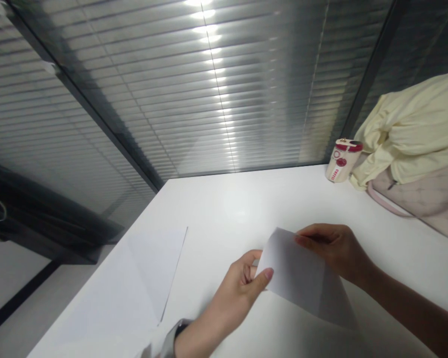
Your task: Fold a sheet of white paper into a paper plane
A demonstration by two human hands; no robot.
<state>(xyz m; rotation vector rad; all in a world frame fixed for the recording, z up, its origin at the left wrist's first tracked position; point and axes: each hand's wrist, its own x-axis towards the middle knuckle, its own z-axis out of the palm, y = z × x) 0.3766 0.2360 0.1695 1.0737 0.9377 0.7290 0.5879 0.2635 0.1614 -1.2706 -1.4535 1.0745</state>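
A sheet of white paper [302, 278] is held up over the white table, curving between my two hands. My left hand [242, 283] pinches its left edge, thumb on the near face and fingers behind. At the top edge, my right hand [332, 246] grips the paper between thumb and fingers. The lower right part of the sheet hangs toward the tabletop, and I cannot tell whether it touches. To the left, more white paper [134, 283] lies flat on the table, with a thin dark edge along its right side.
At the table's [224, 199] back right stands a cream and red cup [343, 160] with lettering. Beside it sits a pale pink quilted bag [428, 194] with a light yellow cloth [425, 129] draped over it. Window blinds [194, 89] rise behind the table's far edge.
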